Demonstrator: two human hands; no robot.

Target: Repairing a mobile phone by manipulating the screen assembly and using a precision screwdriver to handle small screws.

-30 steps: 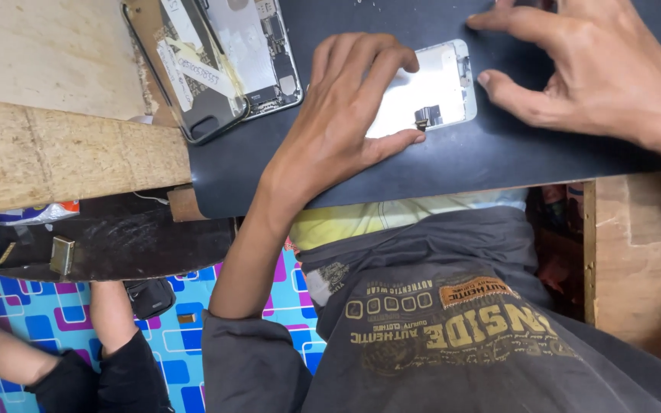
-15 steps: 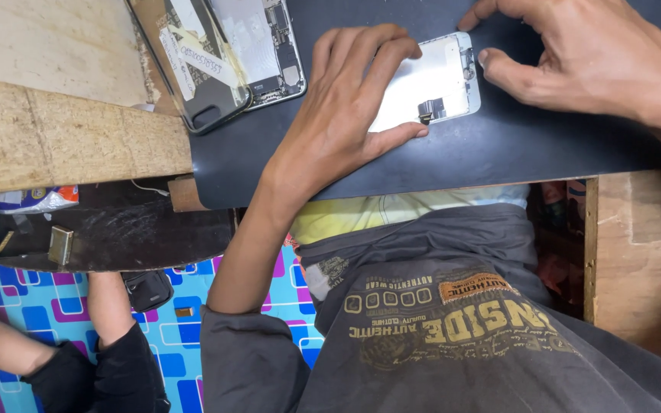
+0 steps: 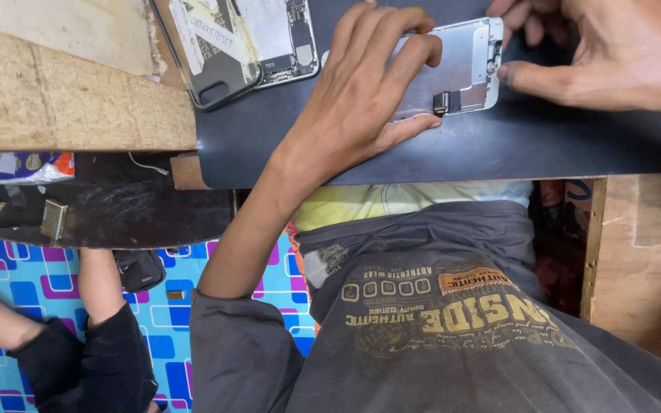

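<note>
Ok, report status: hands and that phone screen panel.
Left hand pressing down on the screen panel. Right hand at its end, fingertips touching. Opened phone lies left, apart.

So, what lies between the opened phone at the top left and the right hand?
In the head view, the left hand lies there, pressing the white screen panel onto the black mat, between the opened phone and the right hand.

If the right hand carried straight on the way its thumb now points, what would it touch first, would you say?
The right hand has its thumb pointing left at the near short edge of the phone screen assembly on the black mat. It would likely meet that edge first; the remaining gap looks slight.
</note>
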